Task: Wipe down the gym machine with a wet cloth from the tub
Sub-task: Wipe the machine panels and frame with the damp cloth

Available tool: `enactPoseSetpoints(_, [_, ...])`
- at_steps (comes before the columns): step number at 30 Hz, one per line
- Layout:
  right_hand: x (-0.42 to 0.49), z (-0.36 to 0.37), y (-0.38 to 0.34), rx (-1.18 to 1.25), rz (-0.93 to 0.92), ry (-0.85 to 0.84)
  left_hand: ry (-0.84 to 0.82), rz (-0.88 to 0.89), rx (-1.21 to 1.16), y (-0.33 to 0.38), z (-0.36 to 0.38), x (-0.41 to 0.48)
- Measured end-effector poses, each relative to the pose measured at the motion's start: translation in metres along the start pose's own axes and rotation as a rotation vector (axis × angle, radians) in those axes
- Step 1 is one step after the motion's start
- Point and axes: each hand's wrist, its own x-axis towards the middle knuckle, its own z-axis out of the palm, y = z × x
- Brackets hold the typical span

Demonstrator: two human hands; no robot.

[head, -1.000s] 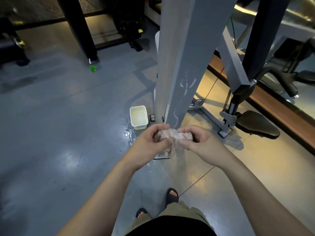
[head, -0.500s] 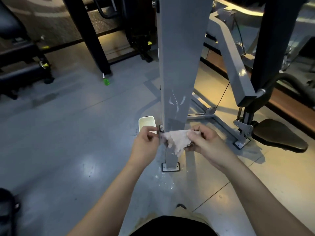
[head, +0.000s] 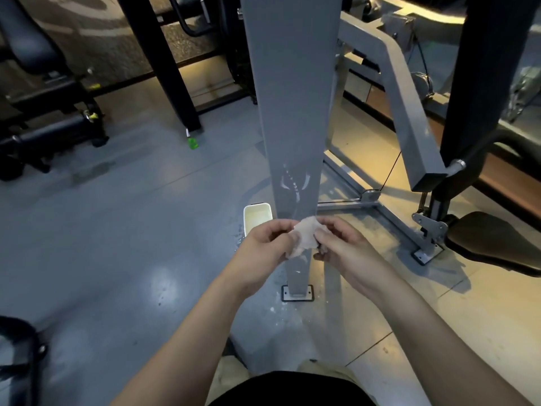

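Before the grey steel machine post (head: 288, 112), I am pinching a crumpled pale wet cloth (head: 304, 234) with my left hand (head: 263, 253) and right hand (head: 345, 247), both clamped on it.

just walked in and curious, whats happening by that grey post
A person holds a small pale cloth bunched between the left hand and right hand, both gripping it, in front of the gym machine's grey upright post. The white tub sits on the floor beside the post's base, with water splashes next to it.
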Motion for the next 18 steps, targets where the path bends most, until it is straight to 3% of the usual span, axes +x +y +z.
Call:
enactPoseSetpoints(3, [0.005,0.006,-0.001,0.101,0.028,-0.071,-0.009,-0.022,-0.088,0.008,-0.005,0.006])
enactPoseSetpoints(7, [0.010,0.025,-0.005,0.167,-0.007,-0.040,0.175,0.022,0.046,0.012,-0.018,0.017])
enactPoseSetpoints(10, [0.017,0.039,-0.011,0.154,-0.088,0.074,0.198,0.070,0.200,0.019,-0.021,0.026])
enactPoseSetpoints(15, [0.019,0.038,-0.034,-0.287,-0.259,0.290,0.325,0.180,0.376,0.031,-0.026,0.037])
enactPoseSetpoints(18, [0.019,0.045,-0.062,-0.573,-0.530,0.361,0.376,0.293,0.349,0.044,-0.034,0.044])
